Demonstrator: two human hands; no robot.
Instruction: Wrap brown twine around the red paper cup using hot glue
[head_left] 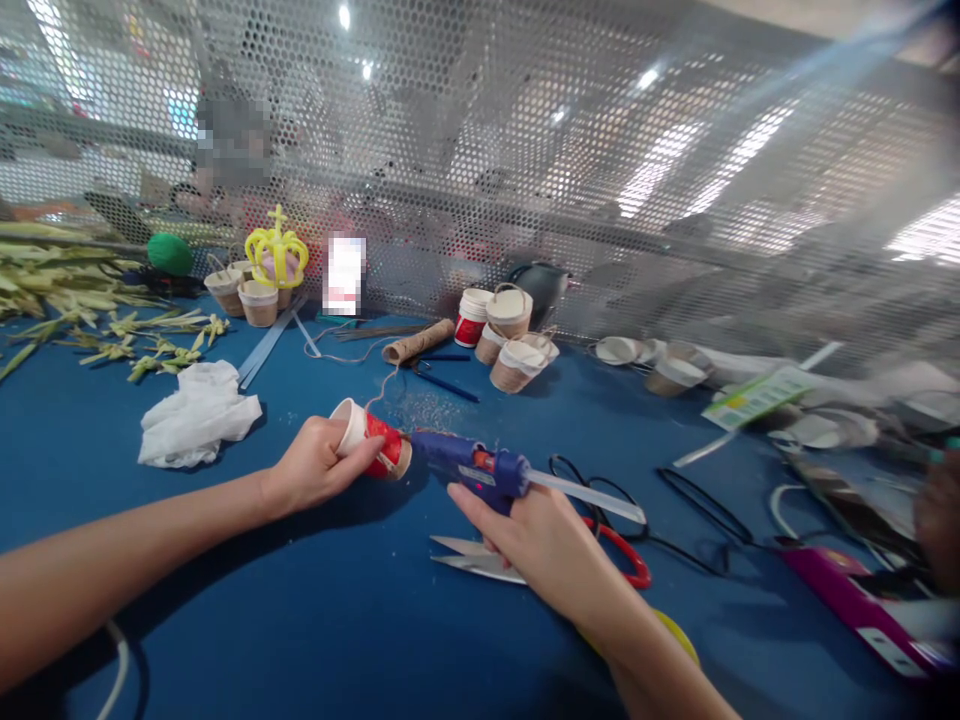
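Over the middle of the blue tabletop, as the head view is showing, the left hand is holding a red-and-white cup, its grip pinching the wall between thumb and fingers. The cup is tilting onto its side, its mouth facing the left edge and its base facing the right. The right hand is wrapping its grip round a blue glue gun, one finger extending beneath the body. A clear glue stick is protruding from the rear, and the nozzle is pointing at the cup's base; whether they are touching, I cannot tell. A thin cord is running from the cup toward a brown tube nearer the far edge. Scissors are lying partly under the right hand, blades pointing toward the left edge. Crumpled white cloth is resting beyond the left forearm. Toward the far edge, wrapped cups are clustering; leaf strips are covering the far left corner. A purple power strip is lying near the right edge.
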